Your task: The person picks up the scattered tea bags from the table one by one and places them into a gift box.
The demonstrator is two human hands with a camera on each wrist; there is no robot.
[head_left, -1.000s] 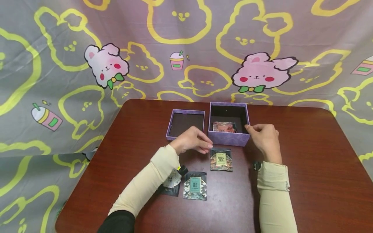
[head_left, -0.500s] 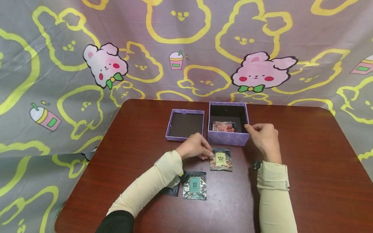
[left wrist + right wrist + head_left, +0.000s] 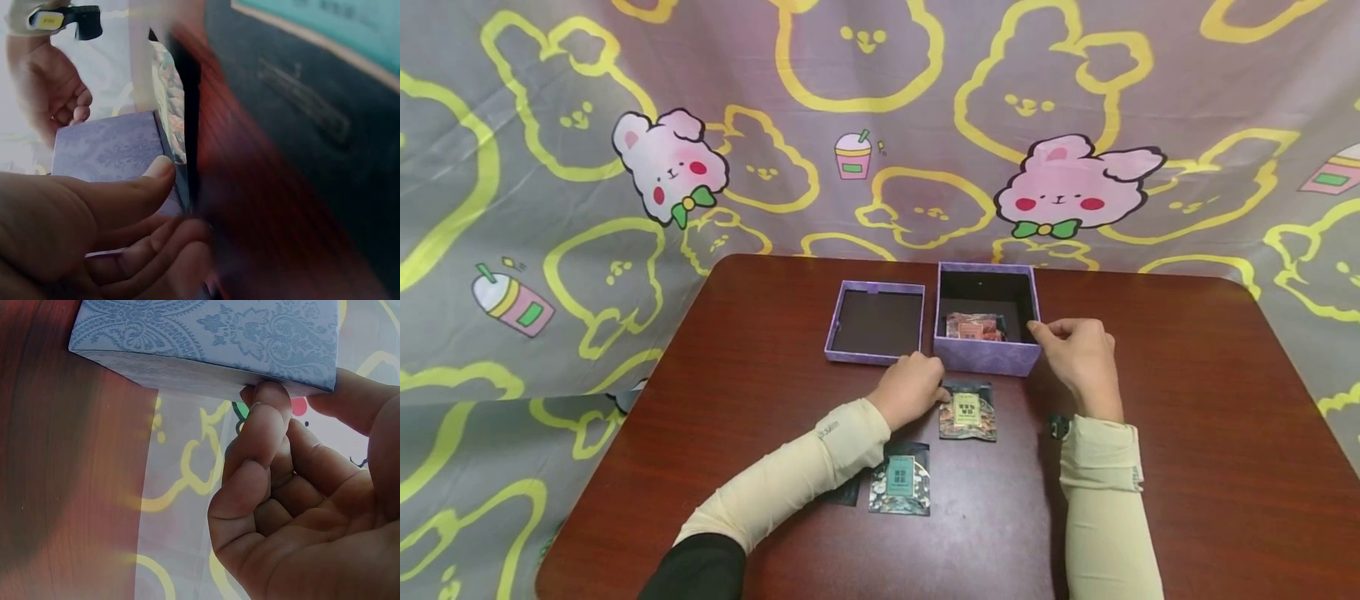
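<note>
yellow-label sachet (image 3: pixel 967 412), on tbl (image 3: pixel 1187 400), edge at thumb of l. hand (image 3: pixel 913 390)

Your brown tbl (image 3: pixel 1195 400) is holding a purple box (image 3: pixel 985 359), lid (image 3: pixel 880 327) beside it, yellow-label pkt (image 3: pixel 967 412), green-label pkt (image 3: pixel 899 481) & part-hidden dark pkt (image 3: pixel 846 494).

In the head view's lower middle, the yellow-labelled packet (image 3: pixel 967 411) and teal-labelled packet (image 3: pixel 900 477) are showing dark characters. None is reading clearly.

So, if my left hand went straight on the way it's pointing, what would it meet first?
Probably the yellow-labelled packet, right beside the left hand; whether they touch is unclear. The purple box stands beyond it.
</note>
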